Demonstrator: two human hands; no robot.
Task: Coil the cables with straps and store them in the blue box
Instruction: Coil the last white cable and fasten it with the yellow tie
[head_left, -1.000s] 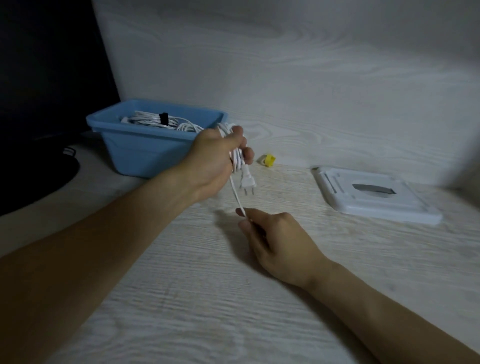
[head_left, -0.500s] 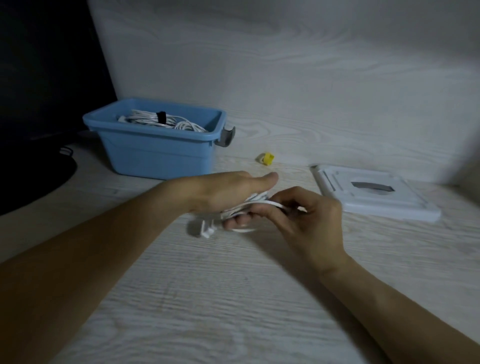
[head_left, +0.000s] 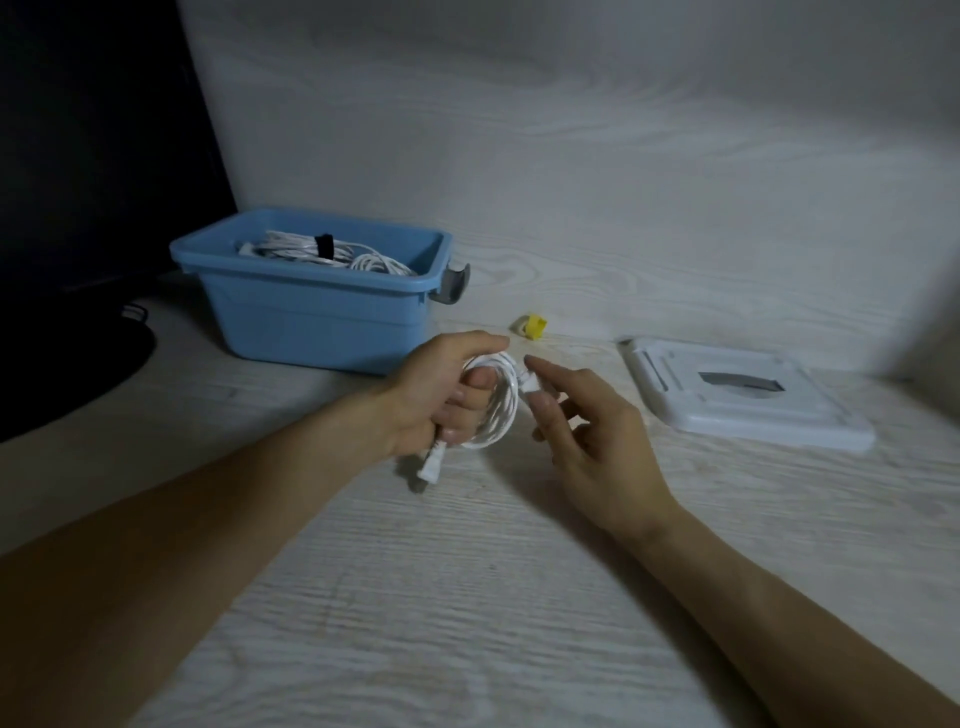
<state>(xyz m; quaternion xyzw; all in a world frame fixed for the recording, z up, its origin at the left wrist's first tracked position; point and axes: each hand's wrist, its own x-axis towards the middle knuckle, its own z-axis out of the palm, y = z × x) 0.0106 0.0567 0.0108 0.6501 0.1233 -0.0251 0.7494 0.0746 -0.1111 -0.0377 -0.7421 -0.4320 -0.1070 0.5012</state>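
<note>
My left hand (head_left: 439, 392) grips a coiled white cable (head_left: 498, 405) just above the table, its fingers curled through the loop. A white plug (head_left: 431, 467) hangs out below that hand. My right hand (head_left: 587, 431) is beside the coil on the right, fingers spread and loose, with its fingertips close to the cable's other end (head_left: 530, 383). The blue box (head_left: 311, 306) stands behind at the left and holds white coiled cables (head_left: 332, 254), one bound with a black strap (head_left: 323, 244). A small yellow strap roll (head_left: 532, 326) lies on the table behind the hands.
A white lid (head_left: 743, 397) lies flat on the table to the right. A dark monitor and its round base (head_left: 78, 353) fill the left side. A pale wood-grain wall rises right behind the box.
The left hand came down from in front of the box to the table with the cable now wound into a full coil. The right hand let go of the cable and opened.
</note>
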